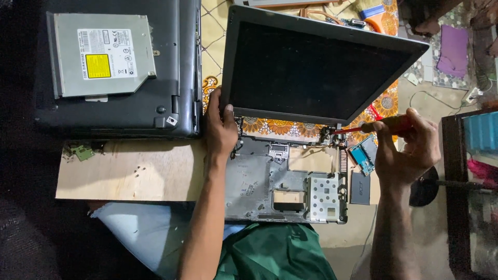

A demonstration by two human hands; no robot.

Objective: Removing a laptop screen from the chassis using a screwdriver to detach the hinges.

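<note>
Grey laptop base [259, 181] lay stripped open. Left hand [220, 127] gripped the screen [311, 67] corner; right hand [410, 148] held a red screwdriver [376, 126] at the hinge [328, 134].

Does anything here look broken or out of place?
Yes. The laptop base is a gutted shell, with no keyboard and open cutouts. The left hand grips the screen corner; the right hand holds a red screwdriver at the hinge. Tiny screws lie loose on the board.
</note>
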